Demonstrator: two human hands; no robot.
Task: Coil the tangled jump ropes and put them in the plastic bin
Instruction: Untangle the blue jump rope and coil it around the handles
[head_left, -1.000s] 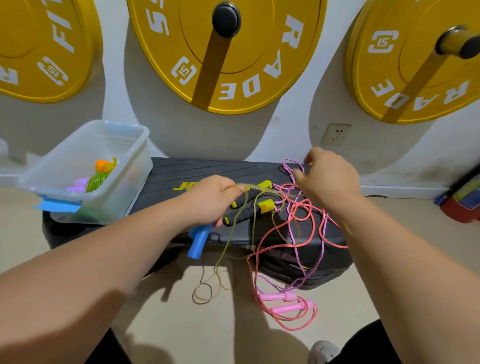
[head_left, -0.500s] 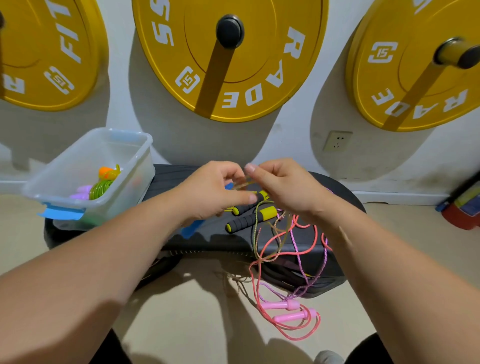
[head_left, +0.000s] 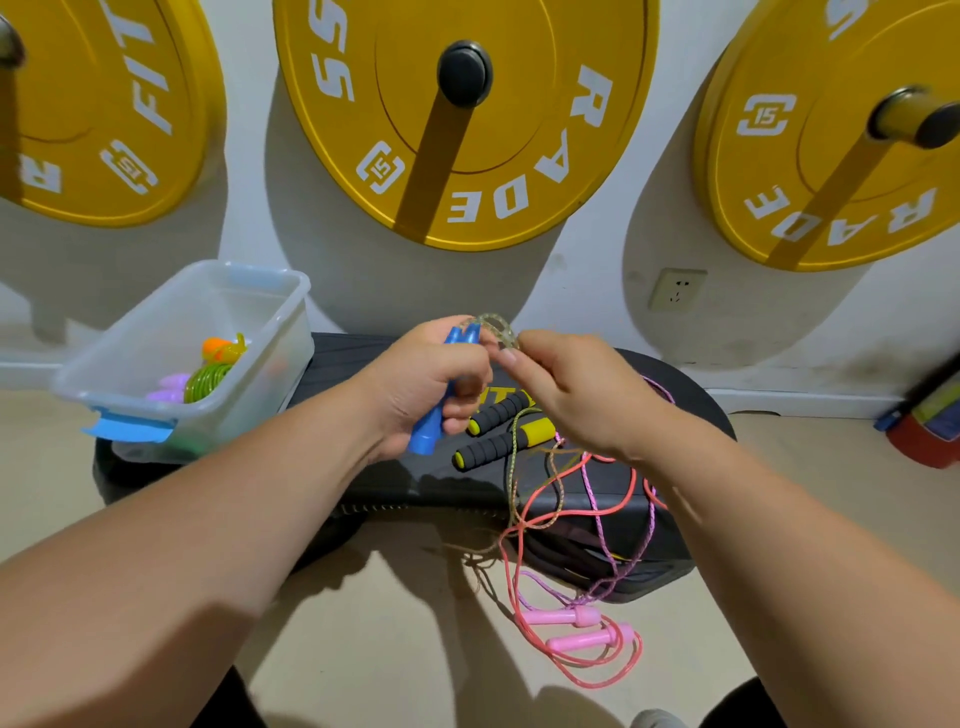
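- Blue plastic handles (head_left: 427, 436) are clamped in the left hand (head_left: 421, 384), fingers curled round them, above the middle of the counter (head_left: 363, 358).
- Right hand (head_left: 576, 395): fingertips pinch a short loop of olive braided rope (head_left: 498, 330) just beside the top ends of the blue handles. The two hands are close together, nearly touching.
- From under the right hand, the braided rope hangs down over the counter's front edge to the floor (head_left: 405, 623).
- Two black foam handles (head_left: 493, 447) with yellow ends lie on the counter top, right of centre, below the hands.
- A coral rope (head_left: 608, 675) and a purple cord (head_left: 597, 519) lie tangled over the counter's right front edge and trail to the floor.
- Two pink handles (head_left: 563, 618) lie side by side on the floor, in front of the counter's right end, ringed by the coral rope.
- The clear plastic bin (head_left: 156, 332) stands on the counter's left end, a blue latch (head_left: 127, 428) on its near side.
- Inside the bin lie a coiled green rope (head_left: 210, 379), an orange handle (head_left: 218, 348) and purple handles (head_left: 166, 389).
- Yellow weight plates (head_left: 467, 130) hang on the wall behind the counter, and a wall socket (head_left: 675, 288) sits between two of them.
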